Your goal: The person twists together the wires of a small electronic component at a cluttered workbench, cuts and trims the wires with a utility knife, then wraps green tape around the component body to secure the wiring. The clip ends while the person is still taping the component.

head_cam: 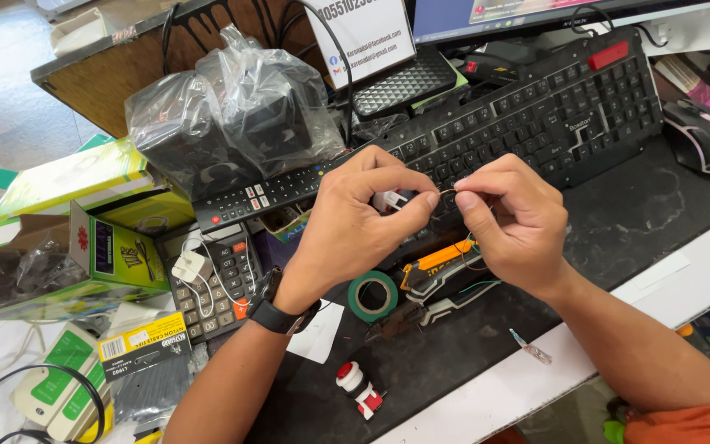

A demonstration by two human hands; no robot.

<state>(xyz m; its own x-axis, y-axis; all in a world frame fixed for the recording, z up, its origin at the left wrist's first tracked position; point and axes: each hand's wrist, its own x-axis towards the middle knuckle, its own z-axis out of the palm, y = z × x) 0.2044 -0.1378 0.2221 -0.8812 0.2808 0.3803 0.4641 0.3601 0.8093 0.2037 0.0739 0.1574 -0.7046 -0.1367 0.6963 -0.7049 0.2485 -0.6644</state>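
My left hand [359,218] and my right hand [509,215] meet above the black desk mat, fingertips pinched together on a thin wire [447,191] held between them. A small white connector [391,200] shows just behind my left fingers. More thin wire strands trail down under my right hand toward an orange and black tool [437,267]. A black watch sits on my left wrist.
A black keyboard [536,115], a remote control [277,193], a calculator [215,284], a roll of green tape [373,296], pliers [421,312], a small red and white part [358,388], a mouse [700,136], plastic-wrapped speakers [232,115] and open boxes [67,238] crowd the desk.
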